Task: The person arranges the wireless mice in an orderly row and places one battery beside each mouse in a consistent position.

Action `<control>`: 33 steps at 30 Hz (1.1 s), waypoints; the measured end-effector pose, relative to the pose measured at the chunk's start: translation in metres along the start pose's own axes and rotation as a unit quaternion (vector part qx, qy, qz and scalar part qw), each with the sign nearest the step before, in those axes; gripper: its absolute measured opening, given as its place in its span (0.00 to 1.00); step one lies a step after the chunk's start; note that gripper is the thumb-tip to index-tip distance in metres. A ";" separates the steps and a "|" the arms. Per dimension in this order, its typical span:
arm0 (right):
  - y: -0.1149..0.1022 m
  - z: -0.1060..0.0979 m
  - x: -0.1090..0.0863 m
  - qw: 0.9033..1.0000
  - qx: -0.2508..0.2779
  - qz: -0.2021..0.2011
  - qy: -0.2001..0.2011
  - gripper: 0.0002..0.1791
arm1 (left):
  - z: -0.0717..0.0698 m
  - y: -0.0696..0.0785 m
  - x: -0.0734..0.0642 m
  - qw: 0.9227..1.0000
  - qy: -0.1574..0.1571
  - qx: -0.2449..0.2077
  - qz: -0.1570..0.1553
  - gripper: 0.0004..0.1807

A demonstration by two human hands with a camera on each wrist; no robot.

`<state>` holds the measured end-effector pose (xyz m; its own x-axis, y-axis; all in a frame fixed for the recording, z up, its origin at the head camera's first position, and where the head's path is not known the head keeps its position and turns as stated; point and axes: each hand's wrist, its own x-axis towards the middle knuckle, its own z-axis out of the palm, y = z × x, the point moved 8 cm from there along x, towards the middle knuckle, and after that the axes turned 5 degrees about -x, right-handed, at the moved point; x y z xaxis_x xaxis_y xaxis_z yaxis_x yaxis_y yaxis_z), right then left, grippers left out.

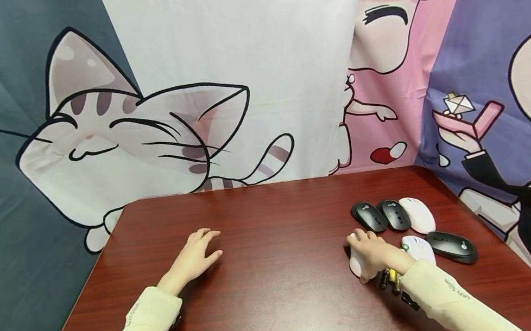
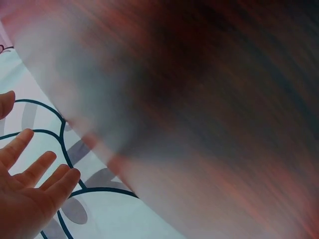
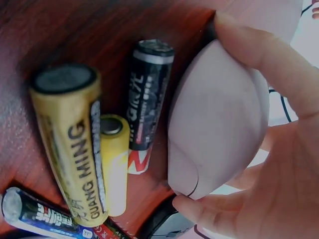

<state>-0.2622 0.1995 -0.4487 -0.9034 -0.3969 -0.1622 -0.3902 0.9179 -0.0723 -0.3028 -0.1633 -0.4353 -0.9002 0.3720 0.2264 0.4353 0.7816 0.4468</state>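
Observation:
A white computer mouse is in my right hand, thumb and fingers curled round its sides low over the table. Close beside it in the right wrist view lie several batteries: a gold one, a yellow one, a black one and a dark blue one. In the head view my right forearm partly covers them. My left hand hovers over the left part of the table with fingers spread, holding nothing. The left wrist view also shows the left hand's fingers apart from any object.
Behind the right hand stand two black mice and a white mouse. Another white mouse and a larger black mouse lie to its right. The brown table ends at a printed cloth backdrop.

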 end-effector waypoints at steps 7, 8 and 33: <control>0.007 -0.002 -0.004 0.992 0.126 0.029 -0.001 0.43 | 0.002 0.000 -0.001 1.000 -0.002 0.003 0.001 0.27; 0.008 -0.003 -0.004 0.990 0.137 0.039 0.013 0.42 | 0.002 0.000 -0.001 1.000 -0.002 0.005 0.000 0.27; 0.005 -0.015 0.023 0.980 0.105 0.111 0.125 0.37 | -0.004 -0.010 -0.011 1.000 0.006 0.022 -0.020 0.22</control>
<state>-0.2875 0.1946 -0.4381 -0.9876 -0.1494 0.0476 -0.1567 0.9504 -0.2685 -0.2975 -0.1770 -0.4386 -0.9168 0.3339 0.2188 0.3973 0.8173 0.4173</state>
